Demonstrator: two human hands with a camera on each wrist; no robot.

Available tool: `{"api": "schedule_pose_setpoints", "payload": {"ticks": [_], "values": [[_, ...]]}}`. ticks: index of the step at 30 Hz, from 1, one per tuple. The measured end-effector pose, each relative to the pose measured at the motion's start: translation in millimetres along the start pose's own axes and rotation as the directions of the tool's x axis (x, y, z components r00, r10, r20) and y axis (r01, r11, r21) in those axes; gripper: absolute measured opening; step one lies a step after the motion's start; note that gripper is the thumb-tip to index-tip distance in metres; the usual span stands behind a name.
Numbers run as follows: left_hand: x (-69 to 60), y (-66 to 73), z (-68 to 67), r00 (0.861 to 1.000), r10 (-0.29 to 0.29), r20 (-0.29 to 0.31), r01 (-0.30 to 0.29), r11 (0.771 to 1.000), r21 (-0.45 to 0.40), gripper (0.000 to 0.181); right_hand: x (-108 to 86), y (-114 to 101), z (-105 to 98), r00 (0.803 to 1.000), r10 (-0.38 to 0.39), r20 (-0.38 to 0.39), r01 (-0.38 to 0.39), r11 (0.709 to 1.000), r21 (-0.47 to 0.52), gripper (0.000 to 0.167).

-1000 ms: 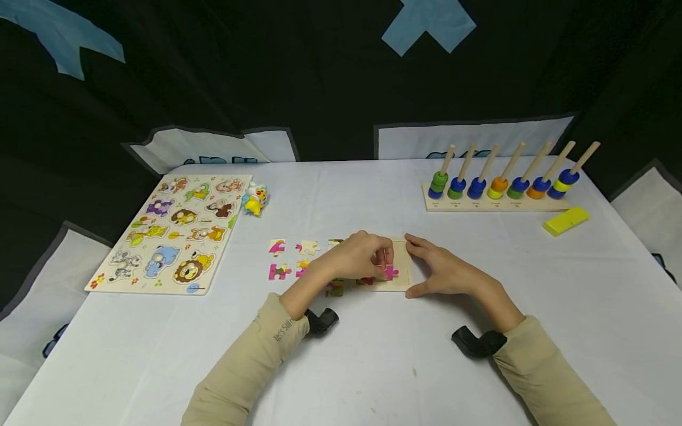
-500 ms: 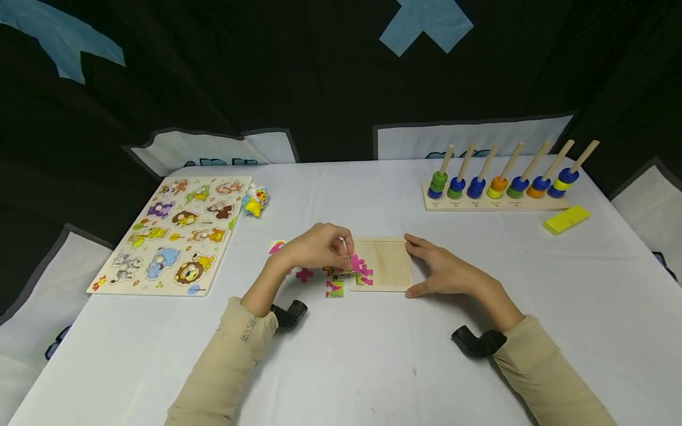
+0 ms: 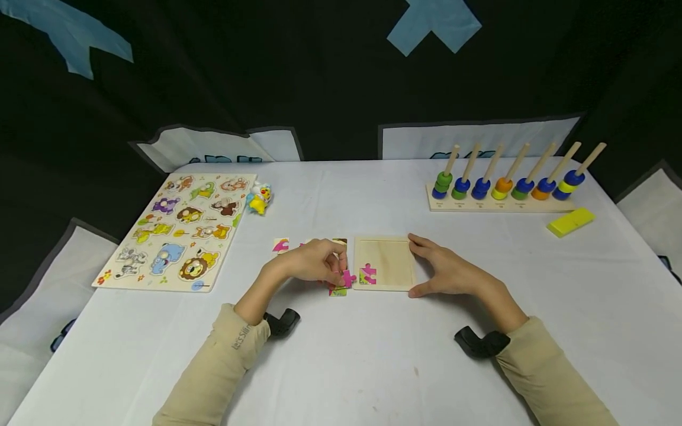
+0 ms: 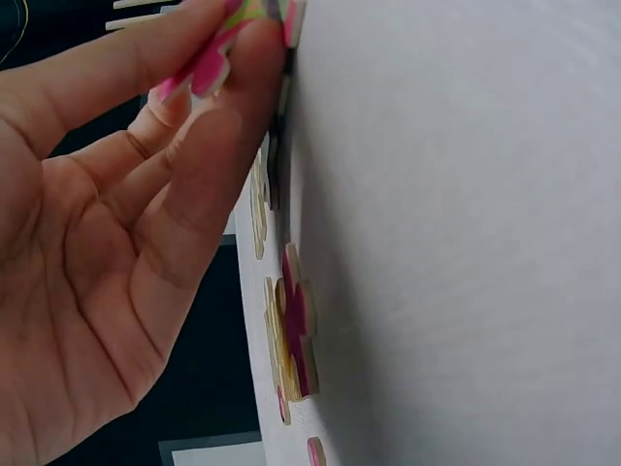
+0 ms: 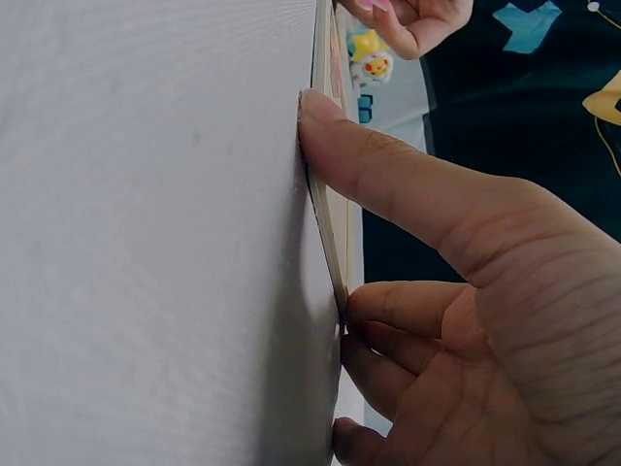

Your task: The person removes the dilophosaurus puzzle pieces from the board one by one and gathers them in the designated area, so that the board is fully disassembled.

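Observation:
My left hand [image 3: 311, 260] pinches a pink jigsaw piece [image 3: 348, 278] between thumb and fingertips, just left of a shallow wooden puzzle tray [image 3: 391, 263]. In the left wrist view, the held piece [image 4: 211, 66] shows pink and green and is raised off the cloth. One pink and green piece [image 3: 367, 274] lies in the tray's near left corner. My right hand [image 3: 450, 272] holds the tray's right side, thumb at the near corner and fingers by the far one. Loose pieces, among them a pink one [image 3: 280, 245] and a green one [image 3: 338, 292], lie around my left hand, which partly hides them.
An animal puzzle board [image 3: 176, 236] lies at the left, with a small yellow and blue toy [image 3: 259, 198] beside it. At the back right stands a peg rack [image 3: 501, 205] with coloured rings, and a yellow block [image 3: 570, 222] is in front of its right end.
My left hand has moved left from over the tray to its left side, holding the pink jigsaw piece, leaving the tray's piece in view. My right hand has stayed at the tray's edge.

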State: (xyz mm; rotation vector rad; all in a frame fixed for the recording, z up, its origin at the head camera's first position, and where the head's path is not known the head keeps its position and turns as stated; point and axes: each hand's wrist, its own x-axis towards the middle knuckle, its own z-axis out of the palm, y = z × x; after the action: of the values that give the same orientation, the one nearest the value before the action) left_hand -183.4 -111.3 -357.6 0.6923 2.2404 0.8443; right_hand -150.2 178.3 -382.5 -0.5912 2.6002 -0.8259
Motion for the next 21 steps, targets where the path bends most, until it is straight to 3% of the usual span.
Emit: {"api": "schedule_pose_setpoints", "payload": {"ticks": [6,16,21], "values": [[-0.5,2.3,0.4,1.000,-0.018,0.010,0.018,1.000,-0.018,0.016,-0.3,0.7,-0.1,1.000,-0.003,0.000,0.003,1.000,0.003,0.101],[-4.2,-2.0,0.5,0.998,0.001,0.066,0.006,0.995,-0.097,0.015,-0.9,0.8,-0.5,1.000,-0.007,0.001,0.007,1.000,0.005,0.101],[-7.0,-5.4,-2.5,1.000,0.021,-0.011,-0.022,0.997,-0.077,0.012,-1.2,1.1,-0.3,1.000,-0.006,0.001,0.006,1.000,0.005,0.102]]}}
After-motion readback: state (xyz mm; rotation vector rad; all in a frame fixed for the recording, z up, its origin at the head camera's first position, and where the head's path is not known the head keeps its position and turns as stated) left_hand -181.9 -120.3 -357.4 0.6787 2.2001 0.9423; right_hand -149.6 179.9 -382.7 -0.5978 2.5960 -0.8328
